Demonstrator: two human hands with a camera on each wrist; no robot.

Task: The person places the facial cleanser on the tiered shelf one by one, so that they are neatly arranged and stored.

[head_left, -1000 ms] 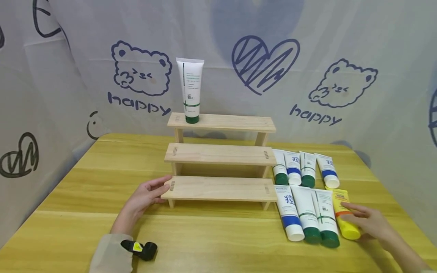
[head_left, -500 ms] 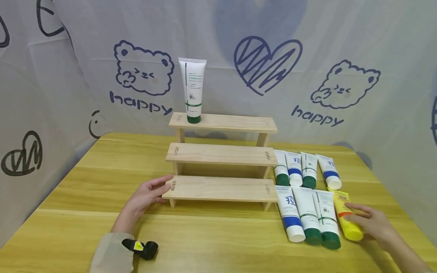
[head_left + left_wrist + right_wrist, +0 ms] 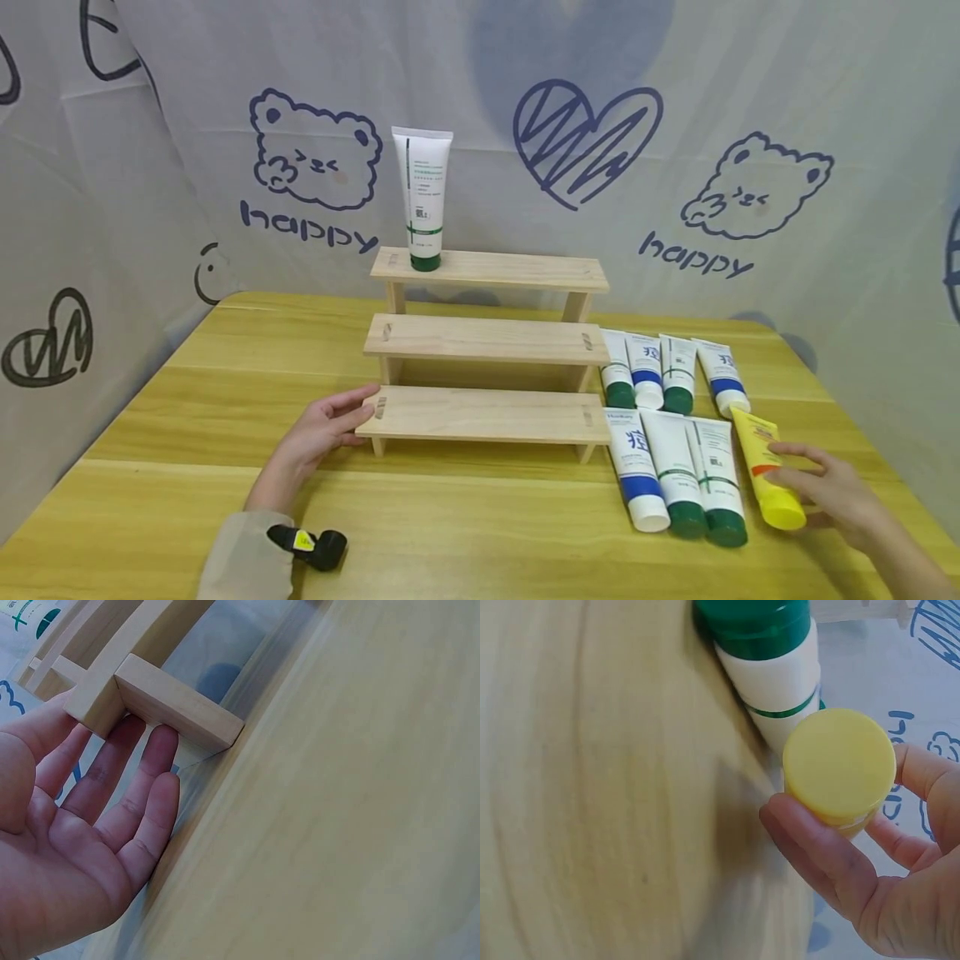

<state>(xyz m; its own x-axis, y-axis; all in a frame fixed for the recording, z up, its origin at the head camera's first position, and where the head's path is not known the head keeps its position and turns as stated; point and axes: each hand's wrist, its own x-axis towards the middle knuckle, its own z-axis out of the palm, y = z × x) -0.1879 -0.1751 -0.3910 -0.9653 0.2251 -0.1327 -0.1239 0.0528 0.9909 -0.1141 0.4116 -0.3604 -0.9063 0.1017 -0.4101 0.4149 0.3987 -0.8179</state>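
Head view: seven white tubes point(image 3: 674, 471) lie right of one stand point(image 3: 487, 337); left hand point(image 3: 318, 429) pinches it, right hand point(image 3: 838, 493) one yellow tube point(image 3: 758, 454).

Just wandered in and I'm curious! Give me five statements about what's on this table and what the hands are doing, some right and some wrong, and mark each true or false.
1. The right hand holds the yellow tube. True.
2. Both hands hold tubes. False: the left hand grips the left end of the lowest shelf.
3. One white tube stands upright on the top shelf. True.
4. The tube on the top shelf has a red cap. False: it has a green cap.
5. Every tube with a blue band has a white cap. True.
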